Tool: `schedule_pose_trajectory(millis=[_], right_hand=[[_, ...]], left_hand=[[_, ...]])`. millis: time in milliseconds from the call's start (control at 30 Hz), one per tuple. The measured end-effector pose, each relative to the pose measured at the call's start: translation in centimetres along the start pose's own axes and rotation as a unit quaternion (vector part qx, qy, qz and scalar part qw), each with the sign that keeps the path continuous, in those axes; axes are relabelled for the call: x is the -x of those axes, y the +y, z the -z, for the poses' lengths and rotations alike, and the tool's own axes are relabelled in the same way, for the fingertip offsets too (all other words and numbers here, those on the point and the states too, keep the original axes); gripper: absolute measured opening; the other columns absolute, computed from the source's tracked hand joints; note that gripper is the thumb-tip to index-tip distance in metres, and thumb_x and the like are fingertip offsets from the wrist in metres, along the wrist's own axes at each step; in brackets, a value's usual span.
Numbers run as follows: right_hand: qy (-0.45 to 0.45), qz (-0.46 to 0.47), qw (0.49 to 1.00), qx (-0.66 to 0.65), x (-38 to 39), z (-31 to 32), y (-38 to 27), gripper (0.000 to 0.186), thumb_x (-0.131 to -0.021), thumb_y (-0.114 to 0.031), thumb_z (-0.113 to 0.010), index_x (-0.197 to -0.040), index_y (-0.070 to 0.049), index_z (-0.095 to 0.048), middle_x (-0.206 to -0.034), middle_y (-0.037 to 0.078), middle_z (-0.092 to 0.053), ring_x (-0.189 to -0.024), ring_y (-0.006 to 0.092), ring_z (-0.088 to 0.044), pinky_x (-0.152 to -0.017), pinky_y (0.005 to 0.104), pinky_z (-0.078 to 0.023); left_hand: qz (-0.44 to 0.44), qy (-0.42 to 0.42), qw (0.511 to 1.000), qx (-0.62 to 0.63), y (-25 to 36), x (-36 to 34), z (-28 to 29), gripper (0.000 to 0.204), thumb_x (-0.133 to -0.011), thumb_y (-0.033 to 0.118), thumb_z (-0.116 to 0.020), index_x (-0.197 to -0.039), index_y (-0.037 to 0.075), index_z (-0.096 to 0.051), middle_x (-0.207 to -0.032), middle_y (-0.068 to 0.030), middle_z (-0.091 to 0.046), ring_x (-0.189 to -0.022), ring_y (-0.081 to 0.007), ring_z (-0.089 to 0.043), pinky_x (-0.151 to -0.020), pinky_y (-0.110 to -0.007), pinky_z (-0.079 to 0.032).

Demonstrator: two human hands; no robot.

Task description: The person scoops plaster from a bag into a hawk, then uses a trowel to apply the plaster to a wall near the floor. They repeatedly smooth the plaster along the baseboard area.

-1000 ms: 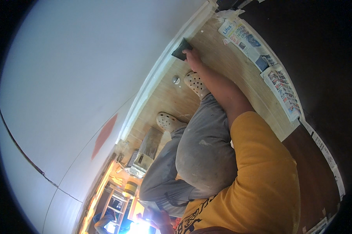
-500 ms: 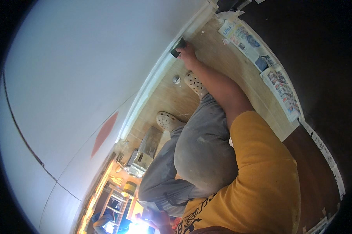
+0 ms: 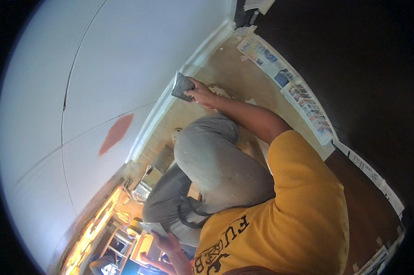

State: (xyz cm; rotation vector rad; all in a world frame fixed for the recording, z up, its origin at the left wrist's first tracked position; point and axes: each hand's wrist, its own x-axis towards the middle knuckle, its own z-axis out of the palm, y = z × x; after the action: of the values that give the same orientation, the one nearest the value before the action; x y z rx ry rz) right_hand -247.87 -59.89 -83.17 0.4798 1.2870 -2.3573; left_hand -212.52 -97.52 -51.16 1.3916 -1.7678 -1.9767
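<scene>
Dressed in a mustard shirt [image 3: 298, 183] at four o'clock and grey trousers [image 3: 220, 165] across the centre. Blocking sight of much of the tan floor [image 3: 243, 78] with bent knees. Shod in beige clogs [image 3: 220, 91] with holes, at twelve and nine. Cluttered just past the knees with a grey box [image 3: 163, 158] between eight and nine, then with a shiny crumpled thing [image 3: 140, 192] at eight. Lined at one and two o'clock with newspaper sheets [image 3: 303, 98], beside a dark surface [image 3: 353, 82]. Closed off at ten by a white wall [image 3: 124, 55], marked with a reddish patch [image 3: 116, 134] at nine and edged at its foot by a pale strip [image 3: 202, 54]. Crowded farther off, at seven, with a yellow tub [image 3: 134, 227] and a ladder-like frame [image 3: 117, 243].

Gripping a pale flat piece [image 3: 152, 228] by its lower edge in the left hand [image 3: 169, 242], at seven, just beside the trousers. Gripping a dark grey sheet [image 3: 182, 87] in the right hand [image 3: 201, 94], with thumb and fingers closed on its right side. Holding it at eleven, well apart from the left hand.

Cannot tell contact from a gap between sheet and strip. Hard to make out below the left hand, near the glare. Cut off at the lower edge along the left forearm. Mostly hidden at both clogs, behind right arm and knee.
</scene>
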Motion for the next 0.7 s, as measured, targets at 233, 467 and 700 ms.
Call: schedule_pose_trajectory(millis=[233,467,700], right_hand=[[0.016,0.171,0.985,-0.001,15.5,-6.1,-10.6,0.062,-0.092,-0.007,-0.064,-0.15,-0.008,-0.039,-0.12,0.01,-0.063,-0.107,0.0202,-0.062,-0.089,0.0356,-0.055],[-0.142,0.333,0.924,0.126,31.0,-17.8,-14.2,0.061,-0.097,-0.008,-0.063,-0.151,-0.005,-0.036,-0.125,0.01,-0.059,-0.107,0.0146,-0.061,-0.086,0.031,-0.056],[-0.092,0.587,0.798,0.1,37.7,-22.8,-13.6,0.058,-0.09,0.002,-0.064,-0.144,0.001,-0.045,-0.131,0.022,-0.062,-0.116,0.0276,-0.063,-0.093,0.0365,-0.053]], left_hand=[[-0.001,-0.017,0.984,0.175,-1.0,2.5,-1.9,0.033,-0.104,0.023,-0.053,-0.128,0.001,-0.059,-0.119,-0.0114,-0.069,-0.097,-0.0212,-0.069,-0.067,-0.029,-0.059],[-0.014,-0.303,0.908,0.288,2.6,6.1,-10.3,0.033,-0.103,0.019,-0.052,-0.133,0.005,-0.056,-0.123,-0.0137,-0.066,-0.1,-0.0232,-0.069,-0.064,-0.028,-0.063],[-0.025,-0.328,0.899,0.288,7.5,14.9,-15.3,0.046,-0.1,0.021,-0.059,-0.143,0.016,-0.042,-0.121,-0.0043,-0.061,-0.101,-0.0203,-0.066,-0.059,-0.033,-0.059]])
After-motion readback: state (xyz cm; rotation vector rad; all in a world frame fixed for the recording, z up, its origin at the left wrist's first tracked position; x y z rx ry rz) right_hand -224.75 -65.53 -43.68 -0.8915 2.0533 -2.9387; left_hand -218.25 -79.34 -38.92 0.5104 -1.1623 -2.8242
